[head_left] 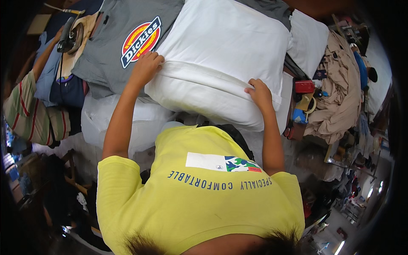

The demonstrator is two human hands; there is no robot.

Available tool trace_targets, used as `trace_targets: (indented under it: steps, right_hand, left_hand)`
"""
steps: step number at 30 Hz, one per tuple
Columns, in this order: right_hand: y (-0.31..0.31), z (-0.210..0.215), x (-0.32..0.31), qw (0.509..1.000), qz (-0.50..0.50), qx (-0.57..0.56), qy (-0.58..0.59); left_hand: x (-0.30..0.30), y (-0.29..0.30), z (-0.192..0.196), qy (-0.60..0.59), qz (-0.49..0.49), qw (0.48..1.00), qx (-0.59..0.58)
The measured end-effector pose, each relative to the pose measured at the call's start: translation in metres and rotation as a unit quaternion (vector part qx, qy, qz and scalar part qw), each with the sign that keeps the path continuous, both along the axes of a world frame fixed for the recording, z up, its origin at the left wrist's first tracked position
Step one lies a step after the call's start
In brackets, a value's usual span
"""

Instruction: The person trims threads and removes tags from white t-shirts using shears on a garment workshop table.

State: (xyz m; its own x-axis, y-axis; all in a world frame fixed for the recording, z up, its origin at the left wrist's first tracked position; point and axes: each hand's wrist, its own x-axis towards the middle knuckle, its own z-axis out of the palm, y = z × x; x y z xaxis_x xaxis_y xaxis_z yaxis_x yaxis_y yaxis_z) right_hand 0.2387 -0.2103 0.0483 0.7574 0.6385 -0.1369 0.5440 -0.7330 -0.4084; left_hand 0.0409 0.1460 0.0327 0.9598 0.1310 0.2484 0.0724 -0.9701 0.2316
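A large piece of white cloth lies over a thick stack of folded white cloth in front of me. My left hand is closed on the upper cloth's near edge at its left corner. Farther right along that edge, my right hand pinches the cloth between thumb and fingers. A fold runs between the two hands, and the stack's rounded front shows below it. Beside my left hand is a grey T-shirt with a round red and yellow print.
At the left, another person in a striped shirt reaches toward an iron. A tape roll and a red box sit right of the stack, near heaped beige cloth. Wrapped clear plastic hangs below the table's edge.
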Motion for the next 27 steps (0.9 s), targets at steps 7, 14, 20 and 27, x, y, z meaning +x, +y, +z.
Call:
trace_targets:
  steps: [7, 14, 20, 27]
  right_hand:
    - [-0.018, 0.063, 0.036, 0.996, -0.052, -0.061, -0.038]
    - [0.026, 0.155, 0.132, 0.962, -0.096, -0.063, -0.248]
    - [0.159, 0.183, 0.063, 0.785, 0.247, 0.519, -0.230]
    - [-0.019, 0.038, 0.044, 0.960, -0.034, 0.275, -0.036]
  left_hand:
    - [-0.015, -0.035, 0.021, 0.101, -0.068, 0.992, -0.029]
    - [0.029, -0.173, 0.031, 0.114, -0.228, 0.958, -0.129]
    - [0.071, -0.253, 0.063, -0.012, -0.019, 0.655, -0.756]
    - [0.052, -0.212, -0.018, 0.103, 0.113, 0.745, -0.649]
